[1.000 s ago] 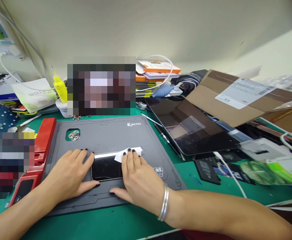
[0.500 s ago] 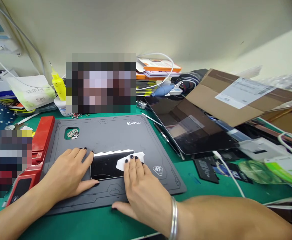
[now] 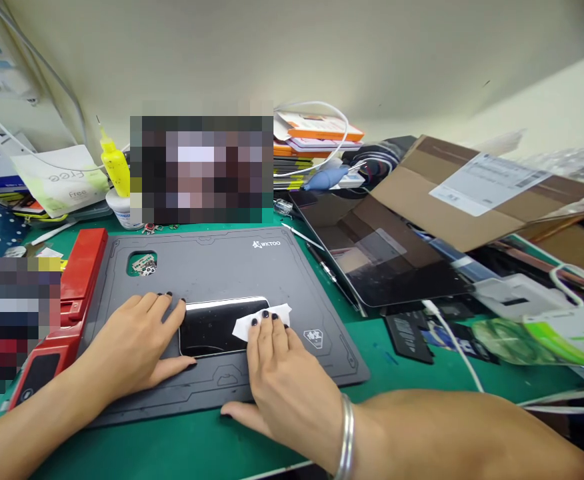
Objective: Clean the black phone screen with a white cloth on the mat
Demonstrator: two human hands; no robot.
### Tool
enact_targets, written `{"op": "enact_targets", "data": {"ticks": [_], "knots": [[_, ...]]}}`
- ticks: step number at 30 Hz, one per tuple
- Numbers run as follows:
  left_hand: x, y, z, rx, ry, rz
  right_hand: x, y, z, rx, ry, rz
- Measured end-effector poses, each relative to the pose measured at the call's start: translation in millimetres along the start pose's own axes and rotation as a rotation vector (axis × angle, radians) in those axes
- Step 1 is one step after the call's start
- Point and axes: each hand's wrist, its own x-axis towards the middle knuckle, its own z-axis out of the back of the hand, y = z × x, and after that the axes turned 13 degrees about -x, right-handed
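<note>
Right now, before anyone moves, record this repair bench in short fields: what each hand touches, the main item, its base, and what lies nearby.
Left hand: flat on the mat, beside the slab's left edge
Right hand: pressing a white paper wipe onto the slab
Main item: glossy black rectangular glass slab
Base: dark grey WKTOO mat
Nearby: red plastic holder; brown cardboard box

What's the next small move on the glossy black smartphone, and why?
Probably slide the white paper wipe leftward across the glossy black smartphone with the right hand. The wipe covers only the phone's right end, while the left hand rests at its left end on the grey WKTOO mat, and the middle stays uncovered.
</note>
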Motion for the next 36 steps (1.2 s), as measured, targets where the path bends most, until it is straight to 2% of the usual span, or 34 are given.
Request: {"op": "enact_targets", "data": {"ticks": [6, 9, 13, 20, 28, 32, 36], "knots": [[0, 0, -0.5, -0.032, 0.005, 0.019, 18, -7, -9, 0.013, 0.053, -0.006], [1, 0, -0.2, -0.024, 0.004, 0.012, 15, -7, -7, 0.021, 0.063, 0.009], [1, -1, 0.8, 0.005, 0.001, 0.000, 4, -3, -2, 0.030, 0.001, 0.028], [1, 0, -0.1, -0.017, 0.003, 0.011, 18, -9, -10, 0.001, 0.055, 0.005], [1, -1, 0.0, 0.005, -0.002, -0.004, 2, -2, 1, 0.077, -0.074, 0.051], [0, -1, -1.1, 0.008, -0.002, 0.004, 8, -6, -3, 0.052, 0.003, 0.052], [0, -1, -1.5, -0.020, 0.010, 0.018, 3, -4, -1, 0.055, 0.047, 0.060]]}}
